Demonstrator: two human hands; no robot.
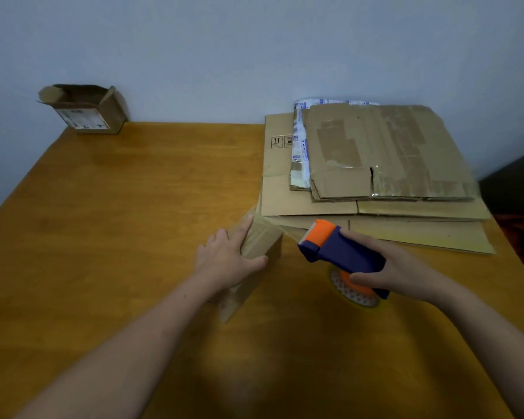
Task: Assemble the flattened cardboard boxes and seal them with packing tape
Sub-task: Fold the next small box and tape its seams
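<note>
A small brown cardboard box (262, 241) stands on the wooden table (118, 231) near its middle. My left hand (227, 258) lies on top of the box and clasps it, fingers spread over its top and near side. My right hand (397, 270) grips a purple and orange tape dispenser (339, 252) just right of the box. A strip of clear tape (291, 232) stretches from the dispenser's orange head to the box top. The tape roll (351, 290) shows under the dispenser.
A stack of flattened cardboard boxes (381, 164) covers the table's far right part, close behind the dispenser. A small open-topped box (87, 111) with a label stands at the far left corner against the wall. A dark object sits beyond the right table edge.
</note>
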